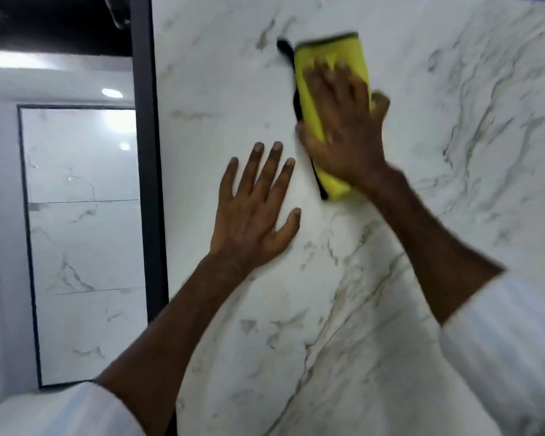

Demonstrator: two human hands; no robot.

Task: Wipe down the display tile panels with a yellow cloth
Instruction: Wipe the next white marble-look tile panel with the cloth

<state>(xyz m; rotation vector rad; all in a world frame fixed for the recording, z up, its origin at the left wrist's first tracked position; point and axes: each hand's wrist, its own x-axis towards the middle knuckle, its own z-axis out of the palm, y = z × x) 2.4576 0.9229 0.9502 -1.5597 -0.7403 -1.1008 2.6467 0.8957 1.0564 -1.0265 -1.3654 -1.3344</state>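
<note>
Right hand [343,130] lies spread over the folded yellow cloth [329,50], its straight fingers pressing the cloth flat against the white marbled tile panel [469,199]; motion blur softens both. Just below and left of it, the left hand [254,212] rests palm-flat on the same panel, fingers splayed, holding nothing. Left of that hand runs a dark frame edge [145,152], and beyond it stands a second framed panel [82,247].
</note>
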